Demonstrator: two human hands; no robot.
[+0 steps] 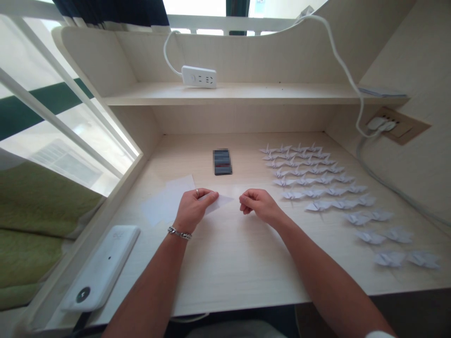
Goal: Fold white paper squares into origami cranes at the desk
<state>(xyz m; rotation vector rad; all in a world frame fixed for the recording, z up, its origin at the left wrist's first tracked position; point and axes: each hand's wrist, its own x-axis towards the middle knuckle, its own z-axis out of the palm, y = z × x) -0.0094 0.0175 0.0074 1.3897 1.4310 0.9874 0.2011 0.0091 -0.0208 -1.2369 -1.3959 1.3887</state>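
Note:
A folded piece of white paper (221,201) comes to a point toward the right, pinched between the thumb and fingers of my left hand (196,205). My right hand (259,205) is just beyond that tip, a small gap away, its fingers curled and pressed together; whether anything is inside them is hidden. Loose white paper sheets (169,197) lie on the desk beside and partly behind my left hand. To the right, folded white paper cranes (310,180) stand in several rows.
A phone (222,162) lies beyond my hands. At the left edge rests a white box-shaped device (104,267). A power strip (199,77) sits on the shelf (246,91) at the back. A white cable (338,54) hangs down to the wall socket (398,124) on the right.

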